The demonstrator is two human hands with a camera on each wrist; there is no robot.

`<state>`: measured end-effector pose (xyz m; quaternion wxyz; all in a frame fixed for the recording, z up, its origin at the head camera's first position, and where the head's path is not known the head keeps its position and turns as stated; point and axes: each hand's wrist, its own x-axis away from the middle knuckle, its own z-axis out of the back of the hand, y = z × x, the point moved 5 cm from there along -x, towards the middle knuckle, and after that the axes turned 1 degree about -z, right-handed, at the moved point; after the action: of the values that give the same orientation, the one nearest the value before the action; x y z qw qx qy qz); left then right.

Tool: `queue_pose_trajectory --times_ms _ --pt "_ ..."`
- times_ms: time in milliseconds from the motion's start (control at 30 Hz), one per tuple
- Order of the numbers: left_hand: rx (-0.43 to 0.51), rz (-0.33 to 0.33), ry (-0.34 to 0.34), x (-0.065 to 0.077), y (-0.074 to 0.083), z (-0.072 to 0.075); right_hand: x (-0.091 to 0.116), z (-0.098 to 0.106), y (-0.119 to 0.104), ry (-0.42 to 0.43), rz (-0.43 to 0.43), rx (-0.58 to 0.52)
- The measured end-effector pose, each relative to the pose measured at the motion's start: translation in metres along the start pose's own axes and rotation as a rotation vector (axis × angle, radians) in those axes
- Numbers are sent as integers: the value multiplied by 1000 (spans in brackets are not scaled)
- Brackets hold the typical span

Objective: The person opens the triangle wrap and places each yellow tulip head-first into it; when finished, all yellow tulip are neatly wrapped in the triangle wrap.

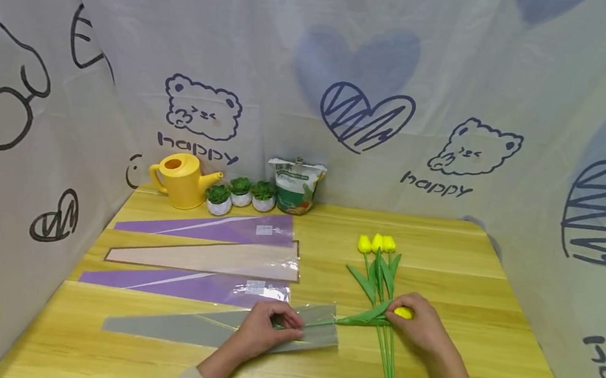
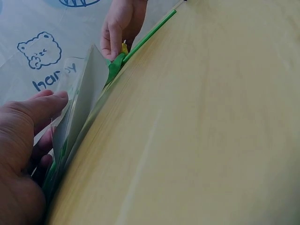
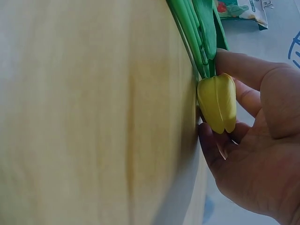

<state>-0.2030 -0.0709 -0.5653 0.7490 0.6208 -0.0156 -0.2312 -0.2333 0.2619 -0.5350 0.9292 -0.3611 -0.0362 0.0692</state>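
Note:
My right hand [image 1: 419, 324] pinches a yellow tulip [image 3: 217, 103] just below its bloom, with the bloom against the curved fingers. Its green stem runs left into the mouth of a grey, clear-fronted flower sleeve [image 1: 167, 321]. At that mouth my left hand [image 1: 266, 327] rests on the sleeve, thumb and fingers loosely curved and their tips apart. In the left wrist view, the sleeve's mouth [image 2: 96, 70] gapes beside the thumb. Under the held tulip lie three more yellow tulips [image 1: 377, 243], their stems crossing beneath it.
Two purple sleeves [image 1: 221, 228] and a pale pink sleeve [image 1: 201, 256] lie flat at the left. Behind them stand a yellow watering can [image 1: 181, 182], three small potted succulents [image 1: 263, 200] and a clipped white-and-green bag [image 1: 297, 191]. A printed cloth [image 1: 274, 44] hangs around the table.

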Motion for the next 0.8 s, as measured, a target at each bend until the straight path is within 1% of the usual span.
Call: queue_pose_trajectory --times_ms 100,333,500,667,800 --pt "0 6 2 -1 0 0 0 1 -2 -6 26 21" --pt "0 -11 0 -2 3 0 -1 2 -3 -30 84 33" --pt "5 -1 -4 -1 2 0 0 0 -3 -54 123 44" --pt "5 -21 0 0 -1 0 2 2 -5 -65 110 45" --pt "18 -15 -1 0 -2 1 4 6 -9 -75 78 43"
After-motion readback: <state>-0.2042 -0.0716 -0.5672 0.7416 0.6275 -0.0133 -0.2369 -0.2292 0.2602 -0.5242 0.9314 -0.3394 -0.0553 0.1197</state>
